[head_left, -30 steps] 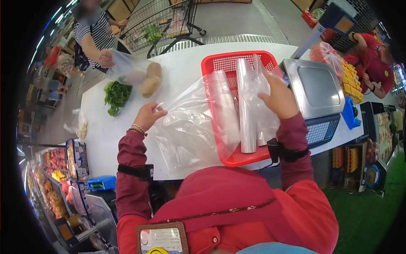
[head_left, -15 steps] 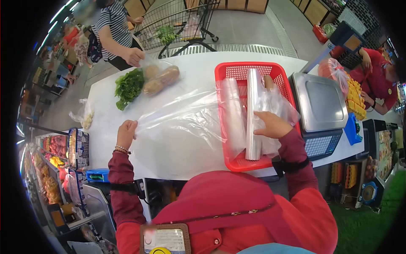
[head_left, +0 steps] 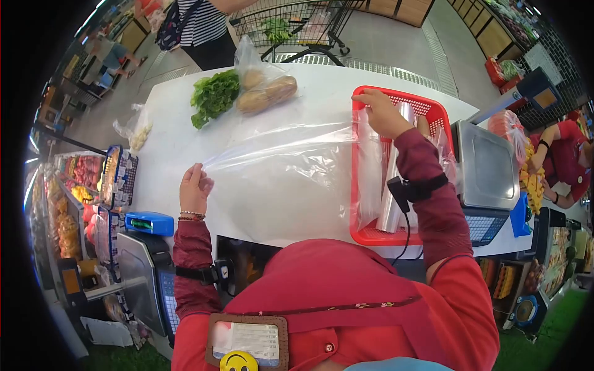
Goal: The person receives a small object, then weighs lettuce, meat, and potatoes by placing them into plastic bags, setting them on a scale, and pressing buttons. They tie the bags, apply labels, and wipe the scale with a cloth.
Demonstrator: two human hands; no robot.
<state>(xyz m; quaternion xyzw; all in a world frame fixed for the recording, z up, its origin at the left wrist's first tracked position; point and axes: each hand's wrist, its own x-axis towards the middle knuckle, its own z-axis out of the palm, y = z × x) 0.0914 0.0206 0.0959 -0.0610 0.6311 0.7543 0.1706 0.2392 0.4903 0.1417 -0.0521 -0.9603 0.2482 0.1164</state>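
A clear plastic bag is drawn out across the white table from a roll of bags in the red basket. My left hand pinches its far left end, pulling the film taut. Over the basket's upper left corner, my right hand has its fingers bent together at the edge of the film, seemingly pinching it; the exact contact is hard to see. Another shiny roll lies in the basket under my right forearm. Beyond the film sit leafy lettuce and a bag of brownish oblong produce.
A weighing scale stands right of the basket, and another scale is at lower left. A small knotted bag lies at the table's left edge. Across the table are a shopper and a cart; a co-worker is at right.
My right hand has left the shiny roll and moved up and left to the basket's far left corner. My left hand still holds the bag's end. The shopper's hand has let go of the produce bag.
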